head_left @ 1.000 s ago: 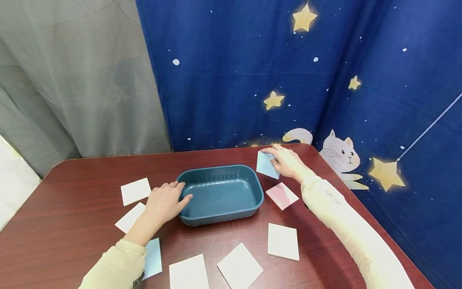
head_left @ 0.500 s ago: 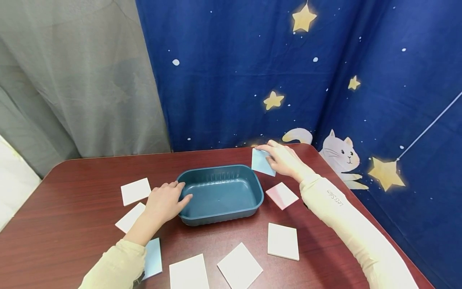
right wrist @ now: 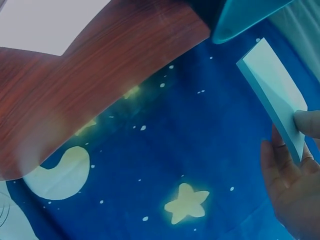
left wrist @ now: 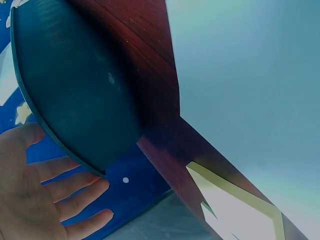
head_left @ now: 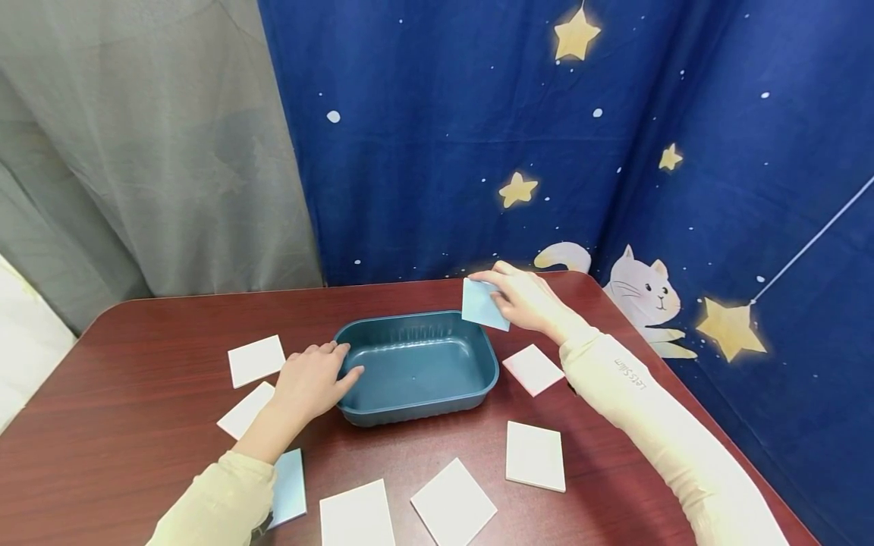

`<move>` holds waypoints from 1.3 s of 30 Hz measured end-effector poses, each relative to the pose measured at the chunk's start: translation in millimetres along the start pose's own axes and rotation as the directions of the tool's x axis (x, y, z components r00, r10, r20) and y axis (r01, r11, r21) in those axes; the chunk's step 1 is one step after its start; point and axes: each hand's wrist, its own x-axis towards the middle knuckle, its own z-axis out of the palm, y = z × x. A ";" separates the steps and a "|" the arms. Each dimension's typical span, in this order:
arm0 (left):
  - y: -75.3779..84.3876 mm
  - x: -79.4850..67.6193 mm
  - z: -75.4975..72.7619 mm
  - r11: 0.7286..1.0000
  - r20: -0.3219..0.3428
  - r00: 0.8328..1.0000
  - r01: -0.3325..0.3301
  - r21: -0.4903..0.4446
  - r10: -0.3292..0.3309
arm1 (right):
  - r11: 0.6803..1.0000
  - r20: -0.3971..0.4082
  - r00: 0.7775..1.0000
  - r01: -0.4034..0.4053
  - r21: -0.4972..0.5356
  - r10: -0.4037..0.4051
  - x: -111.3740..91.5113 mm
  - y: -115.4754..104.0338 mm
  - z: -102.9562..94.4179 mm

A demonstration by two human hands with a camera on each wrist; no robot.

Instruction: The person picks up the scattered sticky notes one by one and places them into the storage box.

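My right hand pinches a light blue sticky-note pad between thumb and fingers, held up tilted by the far right corner of a dark teal plastic bin. In the right wrist view the pad appears edge-on, thumb on one face and fingers behind. On the bin's left rim rests my left hand, its fingers loosely extended and the thumb over the inside. The left wrist view has the palm facing the camera and fingertips by the rim. Nothing lies in the bin.
Pale square pads lie around the bin: one with a pink edge at its right, white ones in front, two more at left. Another blue pad sits partly under my left sleeve. Curtains hang behind the table.
My right hand has moved left with the blue pad, from beside the bin to over its far right corner. The left hand has stayed on the rim.
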 end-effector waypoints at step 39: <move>-1.6 -0.2 -0.9 1.000 -0.010 1.000 -0.005 0.001 0.005 | 0.987 0.157 0.978 0.127 0.098 -0.141 10.5 -37.2 37.6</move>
